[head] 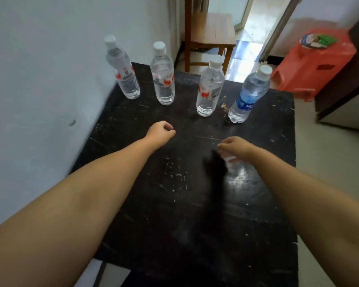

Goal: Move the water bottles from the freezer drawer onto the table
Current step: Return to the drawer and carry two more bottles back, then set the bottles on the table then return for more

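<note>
Four clear plastic water bottles with white caps stand upright in a loose row at the far side of the scratched black table (195, 204): three with red-and-white labels (122, 69) (163, 75) (209, 88) and one with a blue label (250, 94). The right hand (236, 150) grips the top of a fifth, blurred clear bottle (231, 164) above the nearer tabletop, apparently about to set it down. The left hand (161, 131) hovers loosely curled, holding nothing. The freezer drawer is out of view, so whether more bottles remain cannot be told; the task looks well advanced.
</note>
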The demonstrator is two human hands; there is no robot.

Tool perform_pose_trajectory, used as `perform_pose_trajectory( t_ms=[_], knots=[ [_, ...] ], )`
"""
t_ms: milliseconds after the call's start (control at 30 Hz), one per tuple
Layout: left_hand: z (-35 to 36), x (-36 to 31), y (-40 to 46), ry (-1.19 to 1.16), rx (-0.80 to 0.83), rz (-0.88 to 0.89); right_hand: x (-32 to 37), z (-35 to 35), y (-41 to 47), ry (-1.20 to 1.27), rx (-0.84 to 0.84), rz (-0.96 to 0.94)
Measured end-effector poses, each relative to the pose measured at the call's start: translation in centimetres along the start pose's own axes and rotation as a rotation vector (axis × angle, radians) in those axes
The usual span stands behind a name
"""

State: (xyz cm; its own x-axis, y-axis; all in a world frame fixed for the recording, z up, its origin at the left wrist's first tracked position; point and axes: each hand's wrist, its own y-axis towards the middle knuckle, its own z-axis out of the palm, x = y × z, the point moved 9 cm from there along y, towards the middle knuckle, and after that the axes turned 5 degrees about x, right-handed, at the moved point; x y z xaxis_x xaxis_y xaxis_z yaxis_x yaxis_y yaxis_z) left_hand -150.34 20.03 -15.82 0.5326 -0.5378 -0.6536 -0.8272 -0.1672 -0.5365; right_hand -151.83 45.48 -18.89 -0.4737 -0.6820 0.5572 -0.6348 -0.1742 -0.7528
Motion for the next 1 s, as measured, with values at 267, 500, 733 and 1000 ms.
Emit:
perform_pose_trajectory(
  t_ms=[267, 500, 733, 1000],
  knots=[
    [-4.6, 11.5, -8.5, -0.095, -0.126, -0.127, 8.5, 11.6, -2.1, -0.539, 0.108, -0.278],
    [-8.4, 22.5, -17.4, -0.246, -0.243, -0.254, 13.6, 24.4, -6.0, -0.979, 0.185, -0.483],
    [-9.0, 33.8, -29.6, -0.298, -0.234, -0.379, 14.1, 38.1, -13.6, -1.227, 0.306, -0.660],
    [-7.2, 42.2, -43.5, -0.372, -0.343, -0.498, 10.6, 52.2, -22.4, -1.499, 0.448, -0.801]
  ],
)
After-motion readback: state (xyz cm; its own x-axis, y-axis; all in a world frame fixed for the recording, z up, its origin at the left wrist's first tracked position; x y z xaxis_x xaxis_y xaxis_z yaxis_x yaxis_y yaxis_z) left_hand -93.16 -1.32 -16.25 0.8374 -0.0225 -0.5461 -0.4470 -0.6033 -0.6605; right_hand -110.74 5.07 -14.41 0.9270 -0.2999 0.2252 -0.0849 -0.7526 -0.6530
